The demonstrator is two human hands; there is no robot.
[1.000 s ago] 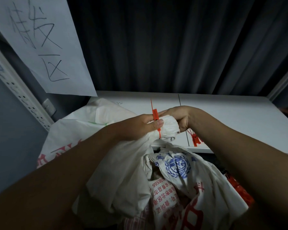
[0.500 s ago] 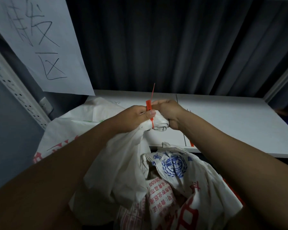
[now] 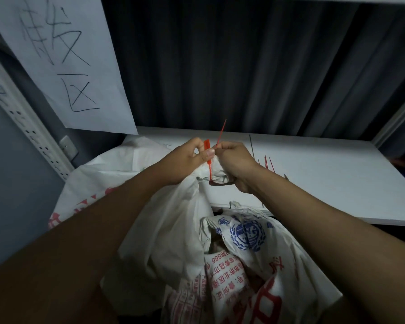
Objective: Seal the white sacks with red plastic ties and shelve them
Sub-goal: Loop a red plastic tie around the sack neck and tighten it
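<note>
Left hand (image 3: 185, 160) grips the bunched neck of a white sack (image 3: 173, 230), its thumb pressing the flat tag of a red tie (image 3: 209, 163) looped round the neck. Right hand (image 3: 236, 163) pinches the tie's thin tail, which points upward. The sack hangs in front of a white shelf (image 3: 325, 183). More red ties (image 3: 268, 163) lie on the shelf just beside the right wrist. A second sack (image 3: 117, 174) rests at left.

Single head-worn wide-angle view, facing forward and down, close above both forearms — white shelf (image 3: 337, 183) mid-frame, dark curtain (image 3: 243, 66) filling upper frame.
</note>
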